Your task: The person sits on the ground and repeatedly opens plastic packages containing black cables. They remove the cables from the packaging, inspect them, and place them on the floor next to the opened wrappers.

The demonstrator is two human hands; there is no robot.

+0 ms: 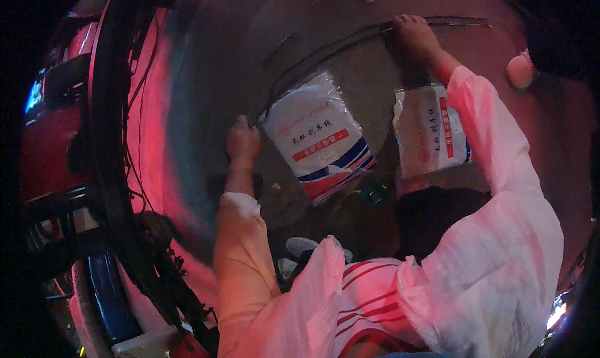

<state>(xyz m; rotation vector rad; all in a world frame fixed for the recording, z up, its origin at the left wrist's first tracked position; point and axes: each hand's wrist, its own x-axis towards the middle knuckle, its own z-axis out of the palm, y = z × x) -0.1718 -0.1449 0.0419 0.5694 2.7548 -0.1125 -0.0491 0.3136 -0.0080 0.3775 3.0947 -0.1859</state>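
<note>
A thin black cable point(331, 47), which looks doubled, runs in a bend between my two hands above the floor. My left hand point(244, 139) is closed around its near left end, beside a white plastic package with red and blue bands point(325, 117). Farther off to the right, my right hand point(412, 38) grips the cable near its other end. From that fist the cable's tips stick out to the right. A second white package point(415, 136) lies below my right forearm.
Near the first package's lower edge lies a small green round object point(374, 192). A short dark strip point(279, 48) rests on the floor farther back. Dark machinery or vehicle parts point(112, 170) line the left side. Another person's bare limb point(520, 70) shows at the right.
</note>
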